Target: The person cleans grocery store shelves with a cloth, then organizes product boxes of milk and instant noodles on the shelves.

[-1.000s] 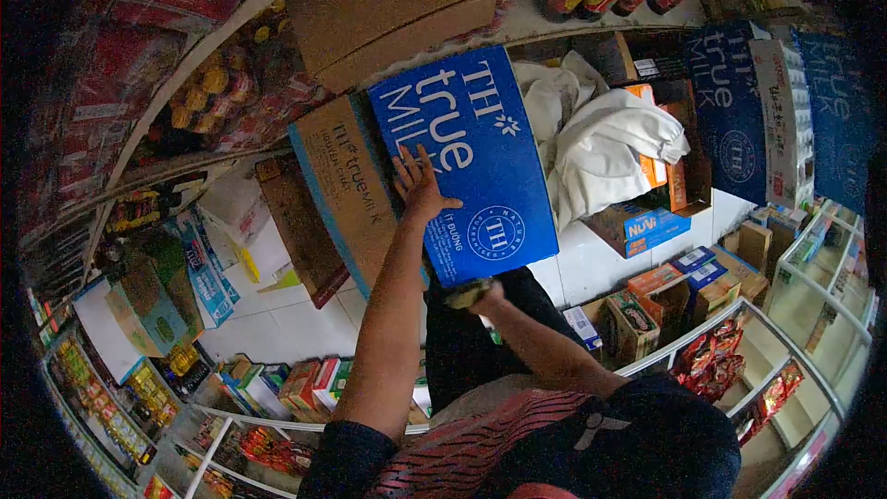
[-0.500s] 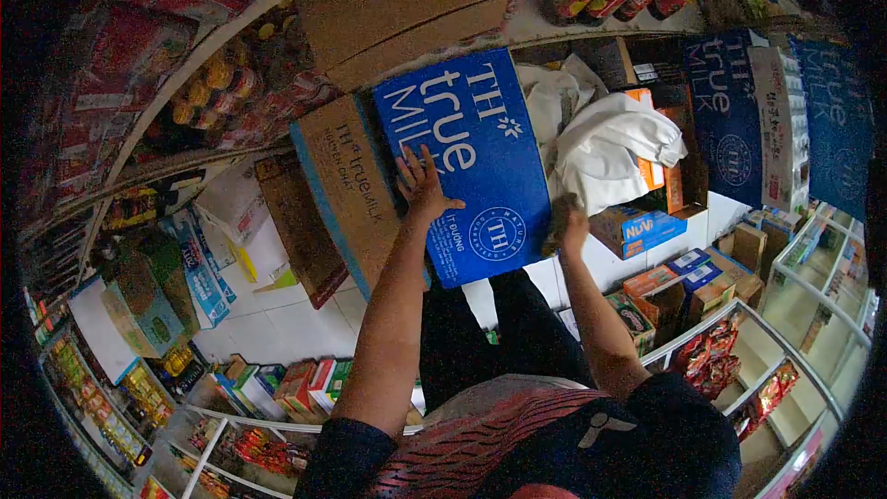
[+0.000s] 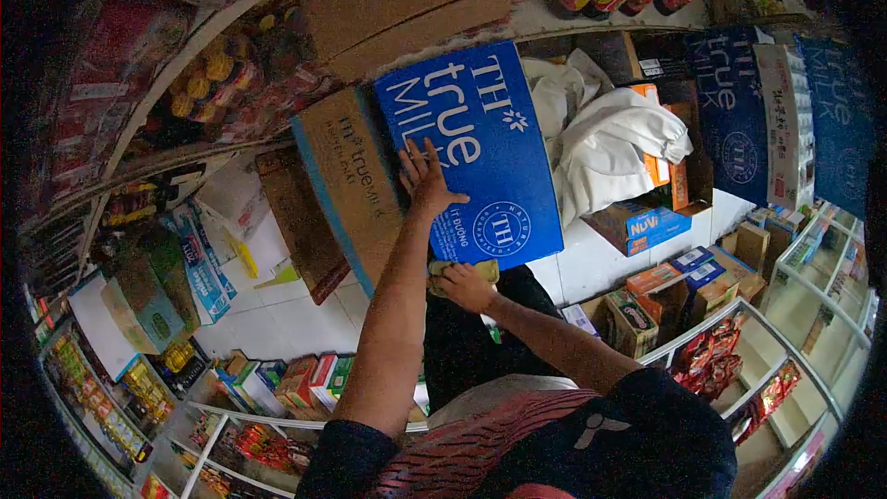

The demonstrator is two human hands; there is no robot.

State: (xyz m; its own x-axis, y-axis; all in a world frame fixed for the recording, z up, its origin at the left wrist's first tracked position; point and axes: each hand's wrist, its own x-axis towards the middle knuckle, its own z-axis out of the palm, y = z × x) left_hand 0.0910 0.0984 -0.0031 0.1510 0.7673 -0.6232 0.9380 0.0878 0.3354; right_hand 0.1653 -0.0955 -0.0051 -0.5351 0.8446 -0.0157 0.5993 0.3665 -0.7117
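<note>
A blue TH true MILK carton [image 3: 504, 171] stands tilted in front of me. Spread across its left part, my left hand [image 3: 430, 187] presses flat with the fingers apart. Below the carton's bottom edge, my right hand [image 3: 465, 286] is closed on a yellowish-green cloth [image 3: 482, 270], which lies against that edge. Just left of the blue carton is a brown TH true MILK carton [image 3: 346, 171] with a blue edge, partly behind my left forearm.
White cloth bags [image 3: 614, 152] lie right of the carton, above a NuVi box [image 3: 647, 225]. More TH true MILK cartons [image 3: 725, 120] stand far right. A large brown box [image 3: 397, 5] sits on the shelf behind. Glass display cases [image 3: 739, 351] line the near side.
My right hand has moved with the cloth from the carton's right side to its bottom edge, going left and down. My left hand stays on the carton.
</note>
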